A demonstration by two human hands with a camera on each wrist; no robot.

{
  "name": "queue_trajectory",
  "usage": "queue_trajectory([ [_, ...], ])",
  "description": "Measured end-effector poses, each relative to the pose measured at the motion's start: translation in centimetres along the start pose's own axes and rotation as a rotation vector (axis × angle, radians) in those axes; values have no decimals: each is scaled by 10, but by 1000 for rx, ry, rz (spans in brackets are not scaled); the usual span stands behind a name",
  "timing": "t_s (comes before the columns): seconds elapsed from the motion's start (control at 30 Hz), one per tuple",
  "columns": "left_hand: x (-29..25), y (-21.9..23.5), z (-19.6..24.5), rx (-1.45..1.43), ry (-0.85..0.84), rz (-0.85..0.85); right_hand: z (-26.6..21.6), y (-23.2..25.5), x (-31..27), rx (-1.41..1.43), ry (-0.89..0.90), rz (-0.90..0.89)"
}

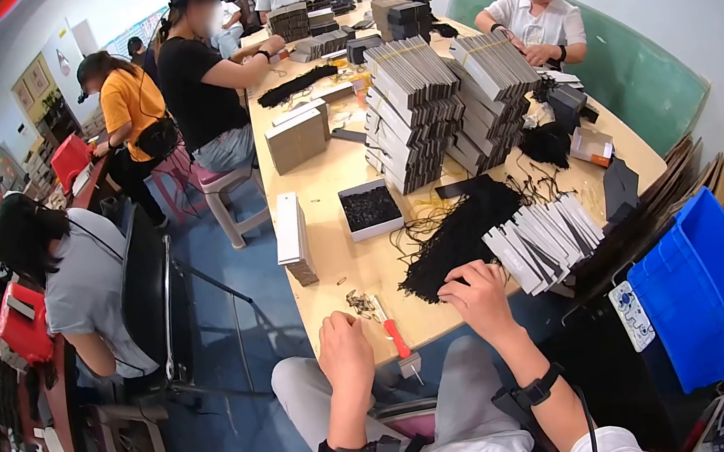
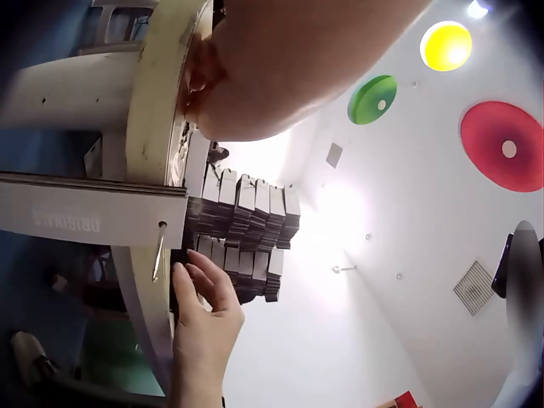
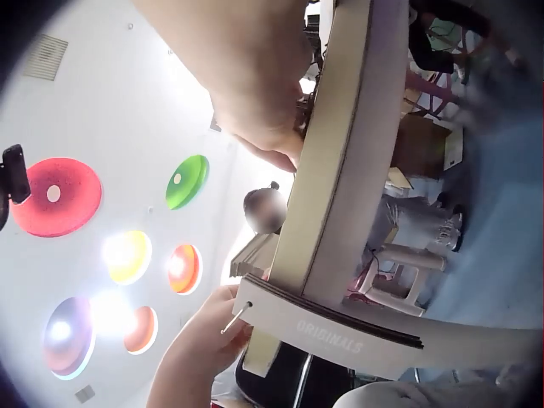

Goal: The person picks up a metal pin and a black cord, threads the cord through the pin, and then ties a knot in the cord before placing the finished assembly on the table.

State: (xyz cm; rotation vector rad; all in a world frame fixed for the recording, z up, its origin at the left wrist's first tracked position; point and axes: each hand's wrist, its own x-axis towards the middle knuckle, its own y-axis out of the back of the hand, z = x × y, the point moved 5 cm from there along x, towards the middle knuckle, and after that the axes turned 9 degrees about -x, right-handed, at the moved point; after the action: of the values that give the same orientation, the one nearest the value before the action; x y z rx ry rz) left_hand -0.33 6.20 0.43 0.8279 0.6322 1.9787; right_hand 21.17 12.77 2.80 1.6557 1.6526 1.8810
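Observation:
In the head view, my left hand [image 1: 346, 355] is at the table's near edge with fingers bent, beside small brass-coloured pieces [image 1: 361, 303]; its fingertips are partly hidden. Right of it lies a red-handled tool [image 1: 395, 338]. My right hand [image 1: 484, 301] rests at the near end of a black cord bundle [image 1: 465, 232], its fingers loosely bent. The left wrist view shows a gap between the right hand's [image 2: 206, 314] thumb and fingers. A pale strip [image 2: 93, 212] printed "ORIGINALS", with a metal pin [image 2: 159, 251] through its hole, juts from the table edge between the hands.
White strips [image 1: 544, 242] fan out right of the cords. Behind them are an open box [image 1: 371, 210] of black pieces and tall card stacks [image 1: 414, 110]. A card block [image 1: 292, 238] stands at left, a blue bin [image 1: 698, 292] at right. Several people sit around.

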Motion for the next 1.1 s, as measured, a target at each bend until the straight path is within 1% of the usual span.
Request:
queue_trajectory([
  [0.03, -1, 2, -1, 1, 1, 1, -1, 1, 2, -5, 19, -2],
  [0.1, -2, 6, -3, -156, 0, 2, -1, 0, 3, -8, 42, -4],
  [0.13, -3, 7, -5, -154, 1, 6, 0, -1, 2, 5, 61, 5],
  [0.17, -4, 7, -7, -211, -2, 12, 0, -3, 0, 17, 79, 14],
  [0.2, -6, 8, -9, -269, -5, 18, 1, -4, -1, 19, 82, 13],
  [0.23, -7, 8, -10, -269, -2, 20, 2, -3, -2, 46, 78, 32],
  [0.3, -10, 6, -15, -414, 116, -32, 2, -1, -3, 72, 76, 50],
  [0.33, -12, 8, -14, -416, 118, -29, 0, 3, -2, 76, 69, 92],
  [0.37, -16, 9, -13, -498, 158, -36, -3, 8, -1, 81, 62, 134],
  [0.4, -20, 10, -11, -580, 199, -41, -7, 12, 0, 84, 67, 130],
  [0.47, -26, 12, -6, -630, 179, -38, -26, 29, 6, 107, 91, 191],
  [0.5, -30, 14, -3, -682, 153, -39, -33, 31, 5, 117, 95, 185],
  [0.53, -34, 16, 0, -676, 164, -32, -43, 32, 2, 206, 166, 148],
  [0.57, -37, 18, 5, -729, 158, -59, -54, 33, -3, 293, 234, 111],
  [0.6, -40, 20, 11, -782, 150, -86, -64, 35, -6, 301, 235, 106],
  [0.67, -47, 25, 18, -779, 137, -104, -84, 32, -11, 521, 156, -33],
  [0.7, -51, 26, 21, -813, 130, -116, -88, 28, -14, 624, 60, -116],
  [0.73, -55, 26, 24, -847, 124, -127, -94, 27, -17, 631, 61, -123],
  [0.8, -60, 32, 32, -860, 116, -112, -91, 17, -25, 819, -208, -182],
  [0.83, -62, 35, 36, -837, 114, -94, -93, 17, -27, 823, -209, -187],
  [0.9, -66, 36, 38, -800, 95, -67, -91, 12, -34, 895, -346, -236],
  [1.0, -71, 35, 43, -767, 78, -53, -87, 7, -37, 967, -399, -235],
  [1.1, -74, 32, 42, -713, 57, -29, -85, 4, -39, 973, -433, -242],
])
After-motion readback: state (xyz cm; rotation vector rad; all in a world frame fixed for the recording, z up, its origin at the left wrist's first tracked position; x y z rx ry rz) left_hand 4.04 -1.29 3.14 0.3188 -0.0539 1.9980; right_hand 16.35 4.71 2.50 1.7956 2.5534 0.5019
